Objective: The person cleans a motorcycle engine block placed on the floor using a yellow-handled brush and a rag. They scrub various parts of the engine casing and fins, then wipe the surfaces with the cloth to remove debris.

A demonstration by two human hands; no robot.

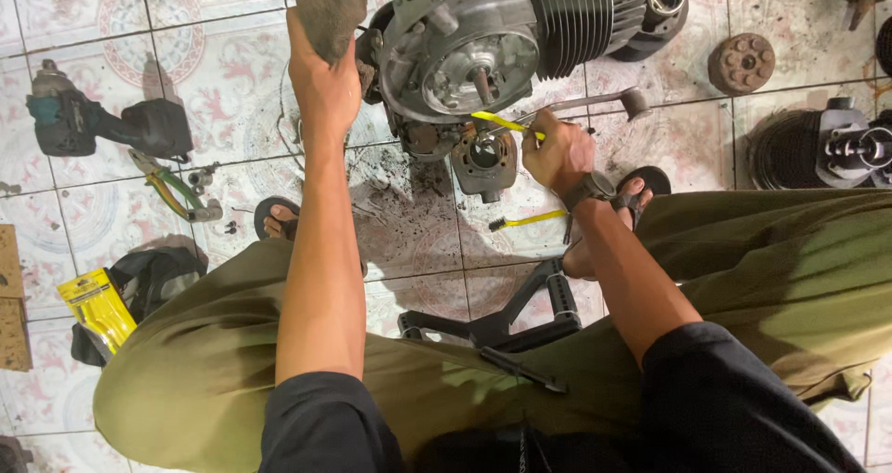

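A grey motorcycle engine [483,45] with a finned cylinder [581,13] lies on the tiled floor ahead of me. My left hand [321,78] reaches up to its left side and grips a dirty brown rag [327,8]. My right hand [556,152] holds a yellow-handled brush [506,123] whose tip points at the underside of the engine's round side cover. A loose grey engine part [483,162] sits just below the engine. A watch is on my right wrist.
A cordless impact wrench [102,124] and pliers [177,190] lie at the left. A second yellow brush [525,219] lies by my right foot. A round clutch part [741,62] and another engine piece [836,148] sit at the right. A black stool frame [506,320] is under my legs.
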